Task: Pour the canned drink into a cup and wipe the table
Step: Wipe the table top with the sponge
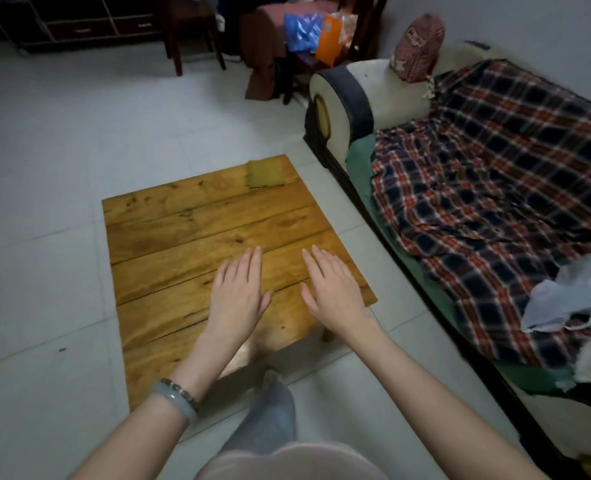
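The left hand [240, 292] and the right hand [332, 289] lie side by side over the near half of the desk [190, 237], palms down, fingers straight and holding nothing. Whether they rest on the wood or hang just above it is hard to tell.

Neither the can nor the cup shows anywhere in view, so both have to be fetched first. The only task thing on the desk is the folded greenish cloth [264, 173], at the far corner and well apart from both hands.

The main risks lie in the desk itself:
- **Spills:** It is a low top of planks with dark seams between them. Any drink spilled while pouring would likely run into those cracks, where a wipe cannot reach.
- **Crowding:** The top is small, so a cup set in the middle would stand between the hands and the cloth. A reach across for the cloth could tip it.
- **Splashes:** The plaid blanket [495, 202] on the sofa is near the right edge, and a splash that way could soak in.
- **The cloth:** It sits right at the far rim, so a careless tug might drop it to the floor
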`<state>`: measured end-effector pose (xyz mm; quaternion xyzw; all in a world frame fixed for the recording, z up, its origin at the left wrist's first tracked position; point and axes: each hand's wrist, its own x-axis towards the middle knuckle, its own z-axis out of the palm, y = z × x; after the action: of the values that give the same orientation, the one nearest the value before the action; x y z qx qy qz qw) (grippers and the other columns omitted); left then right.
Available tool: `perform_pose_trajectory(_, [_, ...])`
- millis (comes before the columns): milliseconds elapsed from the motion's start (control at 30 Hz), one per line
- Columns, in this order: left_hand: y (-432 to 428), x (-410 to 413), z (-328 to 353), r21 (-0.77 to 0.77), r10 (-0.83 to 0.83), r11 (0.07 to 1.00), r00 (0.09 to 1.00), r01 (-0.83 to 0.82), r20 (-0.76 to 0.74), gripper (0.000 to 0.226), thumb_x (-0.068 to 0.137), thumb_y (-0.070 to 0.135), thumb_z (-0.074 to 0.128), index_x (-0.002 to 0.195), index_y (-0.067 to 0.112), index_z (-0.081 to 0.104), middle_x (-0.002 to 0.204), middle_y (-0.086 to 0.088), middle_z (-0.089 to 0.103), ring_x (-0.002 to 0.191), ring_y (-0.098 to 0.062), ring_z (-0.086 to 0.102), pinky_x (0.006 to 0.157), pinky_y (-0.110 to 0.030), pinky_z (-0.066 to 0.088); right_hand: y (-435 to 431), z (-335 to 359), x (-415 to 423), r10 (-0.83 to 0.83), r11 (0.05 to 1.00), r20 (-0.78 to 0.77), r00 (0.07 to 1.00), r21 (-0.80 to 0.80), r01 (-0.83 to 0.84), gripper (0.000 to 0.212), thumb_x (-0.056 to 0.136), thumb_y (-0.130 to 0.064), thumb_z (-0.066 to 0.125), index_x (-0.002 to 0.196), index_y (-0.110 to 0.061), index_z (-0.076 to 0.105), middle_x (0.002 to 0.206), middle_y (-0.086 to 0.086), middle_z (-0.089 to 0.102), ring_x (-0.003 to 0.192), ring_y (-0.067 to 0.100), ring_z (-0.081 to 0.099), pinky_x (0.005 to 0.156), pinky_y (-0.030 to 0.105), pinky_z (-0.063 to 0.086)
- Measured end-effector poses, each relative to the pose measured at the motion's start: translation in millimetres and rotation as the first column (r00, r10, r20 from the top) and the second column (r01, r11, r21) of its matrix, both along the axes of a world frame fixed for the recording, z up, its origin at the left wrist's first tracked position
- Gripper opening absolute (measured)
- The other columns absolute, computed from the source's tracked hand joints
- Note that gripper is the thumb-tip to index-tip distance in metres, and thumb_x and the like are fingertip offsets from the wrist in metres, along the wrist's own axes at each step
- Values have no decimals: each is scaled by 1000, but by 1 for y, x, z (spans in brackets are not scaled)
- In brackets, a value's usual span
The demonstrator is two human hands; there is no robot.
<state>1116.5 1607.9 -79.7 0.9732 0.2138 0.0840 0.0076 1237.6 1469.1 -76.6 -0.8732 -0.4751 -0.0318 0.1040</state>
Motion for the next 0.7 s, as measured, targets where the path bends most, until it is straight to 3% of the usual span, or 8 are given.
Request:
perform_pose_trajectory(367, [96,87,6,-30,88,996,996,-89,-13,79,71,39,76,132,-2,46,123,-18,59,107,-30,60,94,-42,46,115,4,97,96,995,-23,995,17,-95,56,82,-27,60,132,-3,50,131,19,55,119,33,55,100,44,43])
perform_pose_trajectory(700, [187,171,-16,-23,130,991,990,-132,-59,82,72,41,74,134,-3,44,128,-18,57,110,-29,59,96,-42,45,219,-18,180,171,985,-40,984,9,-171,57,80,-23,65,130,-1,51,130,20,55,118,33,55,99,44,44])
